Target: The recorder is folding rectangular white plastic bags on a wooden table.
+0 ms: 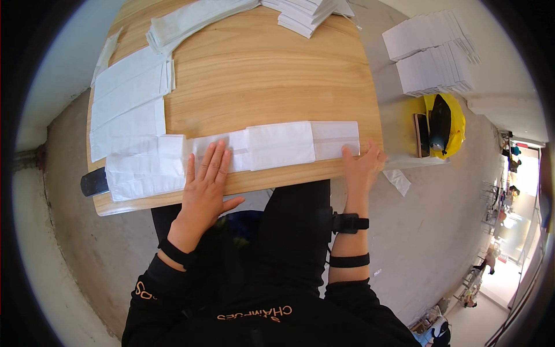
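Observation:
A row of flat white paper-like pieces, with a faint pale band across some, lies along the near edge of the wooden table. My left hand [205, 184] rests palm down, fingers stretched out, on a white piece [238, 149] of this row. To its right, a wider white piece [281, 145] overlaps its neighbours. At the row's right end, the thumb of my right hand [361, 166] touches the banded end piece [335, 137]. The other fingers are partly bent, apart from the thumb, by the table's right edge. Left of my left hand lies a wrinkled white piece [144, 168].
White sheets [128, 95] overlap on the table's [260, 75] left side. More white stacks [196, 22] lie along its far edge. Right of the table are stacked white bundles [430, 55] and a yellow bag [457, 124] with dark objects. A dark object [94, 182] juts out at the left corner.

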Demonstrator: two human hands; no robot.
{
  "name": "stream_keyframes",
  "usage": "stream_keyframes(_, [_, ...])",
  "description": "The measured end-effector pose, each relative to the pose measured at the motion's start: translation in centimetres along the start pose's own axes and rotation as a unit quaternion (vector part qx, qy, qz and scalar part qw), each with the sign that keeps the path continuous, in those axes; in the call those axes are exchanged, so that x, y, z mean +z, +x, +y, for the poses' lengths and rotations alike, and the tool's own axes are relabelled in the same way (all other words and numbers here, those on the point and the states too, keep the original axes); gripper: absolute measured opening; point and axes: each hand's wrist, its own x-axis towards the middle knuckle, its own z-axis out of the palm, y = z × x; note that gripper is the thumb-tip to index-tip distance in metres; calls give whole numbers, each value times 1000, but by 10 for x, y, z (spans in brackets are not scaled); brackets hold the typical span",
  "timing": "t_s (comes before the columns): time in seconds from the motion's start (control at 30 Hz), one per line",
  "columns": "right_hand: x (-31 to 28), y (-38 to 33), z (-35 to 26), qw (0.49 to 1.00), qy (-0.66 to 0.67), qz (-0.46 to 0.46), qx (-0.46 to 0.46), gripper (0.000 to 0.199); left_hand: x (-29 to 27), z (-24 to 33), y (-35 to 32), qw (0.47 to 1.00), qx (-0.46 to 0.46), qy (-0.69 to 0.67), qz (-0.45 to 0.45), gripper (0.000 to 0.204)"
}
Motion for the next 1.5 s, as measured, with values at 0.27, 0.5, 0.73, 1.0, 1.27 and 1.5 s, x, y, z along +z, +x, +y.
stream_keyframes(0.27, [-9,22,8,980,103,-120,120,63,-1,0,-1,1000,-7,-9,-8,110])
stream_keyframes(0.5, [-7,20,14,909,341,-155,180,32,-7,4,3,997,-9,-61,39,99])
stream_keyframes(0.73, [-32,-20,-53,890,445,-101,9,17,-44,28,14,871,-30,-488,53,64])
stream_keyframes(1.0, [-8,-60,-101,903,366,-138,-176,19,-30,46,38,724,-52,-688,1,77])
stream_keyframes(1.27, [-5,-43,-78,902,353,-138,-207,21,-17,37,39,791,-137,-596,-7,70])
stream_keyframes(1.5, [0,-17,-48,932,312,-138,-124,21,-10,35,40,813,-129,-568,24,66])
